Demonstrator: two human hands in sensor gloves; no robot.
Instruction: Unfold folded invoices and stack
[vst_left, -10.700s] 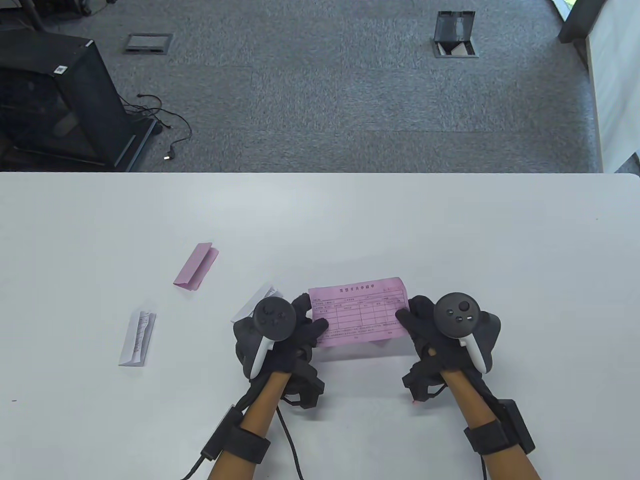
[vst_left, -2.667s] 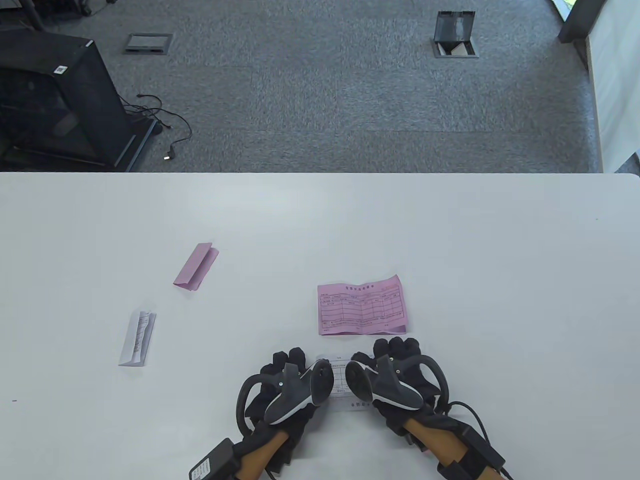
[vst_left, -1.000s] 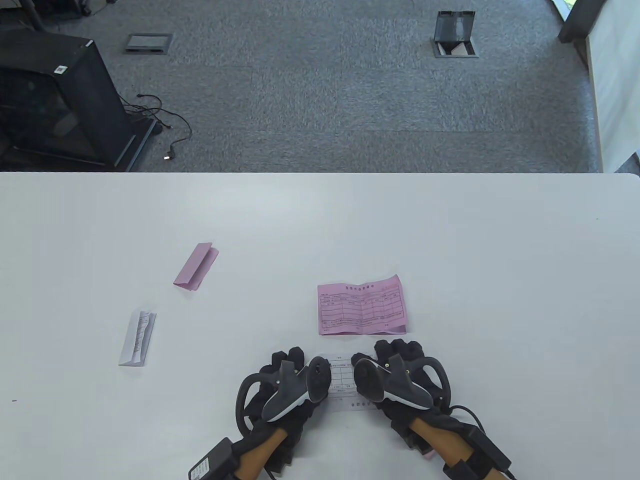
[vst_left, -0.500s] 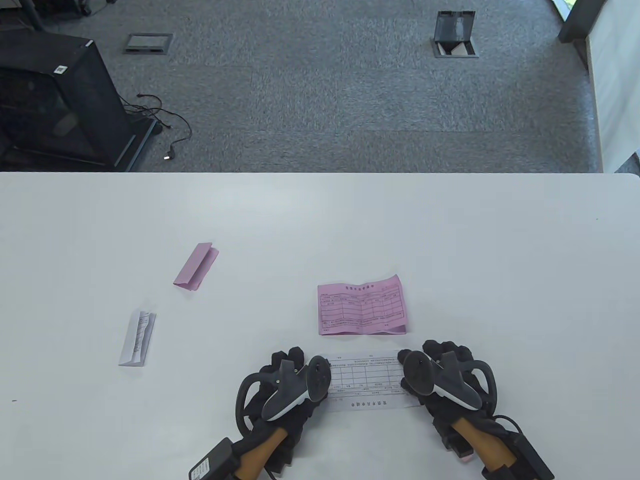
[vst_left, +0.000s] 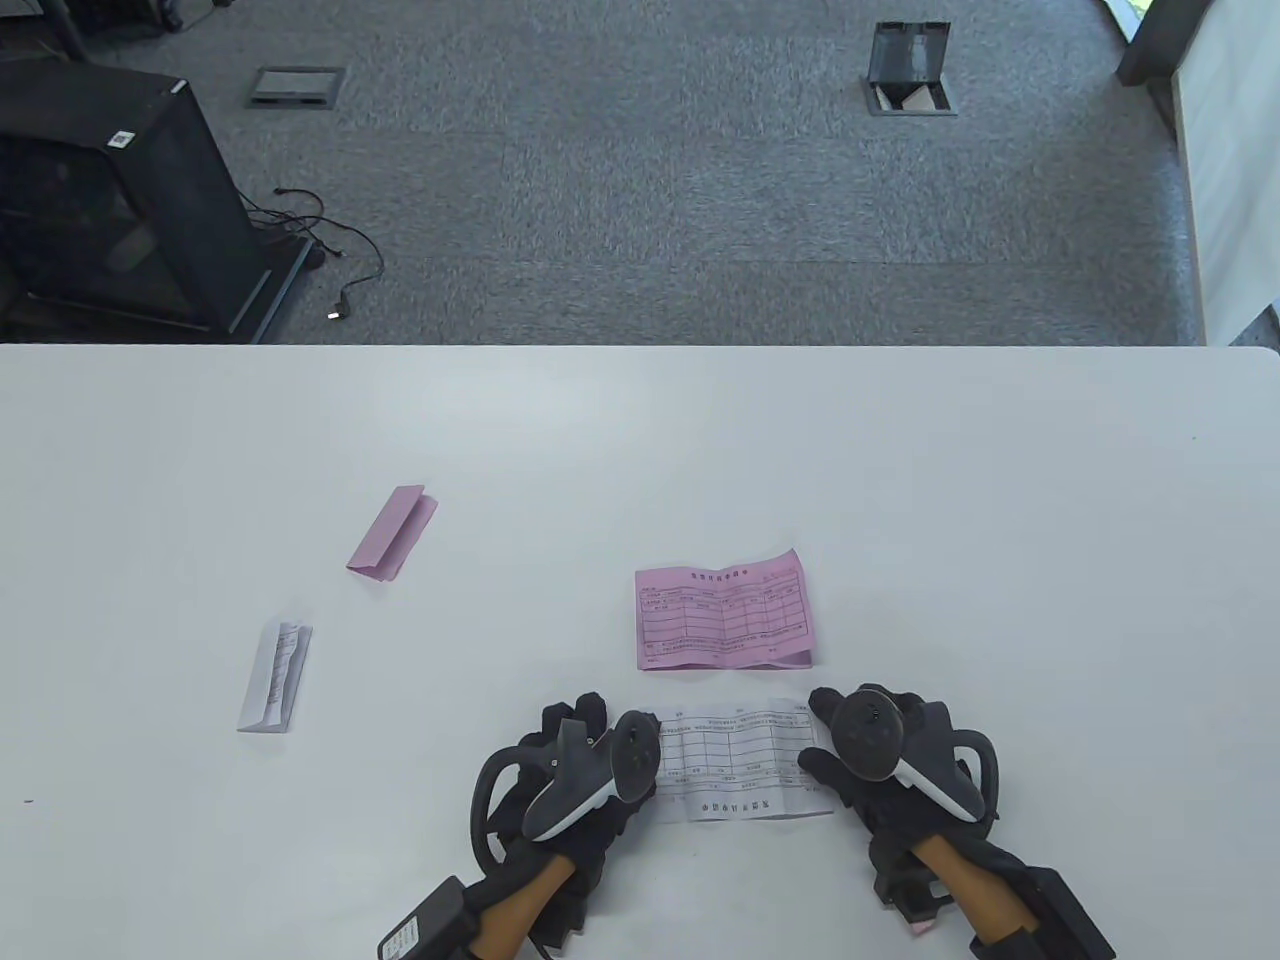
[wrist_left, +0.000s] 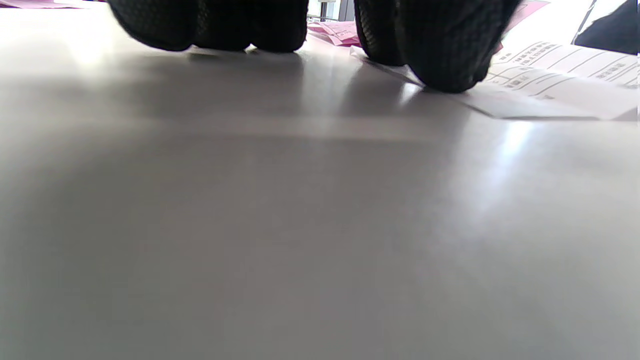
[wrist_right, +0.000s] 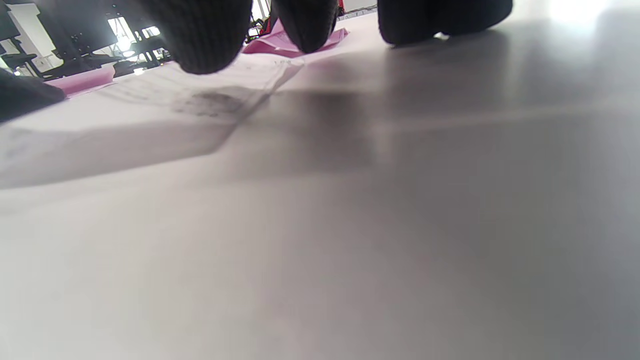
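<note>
A white invoice (vst_left: 742, 765) lies unfolded on the table near the front edge, print up, between my hands. My left hand (vst_left: 575, 765) holds its left end down; in the left wrist view a fingertip (wrist_left: 442, 62) presses on the white invoice (wrist_left: 550, 75). My right hand (vst_left: 875, 755) rests with spread fingers on its right end; in the right wrist view a fingertip (wrist_right: 205, 45) touches the white invoice (wrist_right: 165, 95). An unfolded pink invoice (vst_left: 722, 610) lies flat just beyond it. A folded pink invoice (vst_left: 392, 533) and a folded white invoice (vst_left: 274, 677) lie to the left.
The white table (vst_left: 900, 480) runs to a far edge with grey carpet beyond. A black cabinet (vst_left: 110, 200) stands on the floor at the far left. The pink invoice also shows in the right wrist view (wrist_right: 295, 45).
My right hand has drawn to the right, opening the white invoice to full width, then turned flatter onto its right end. My left hand has stayed put.
</note>
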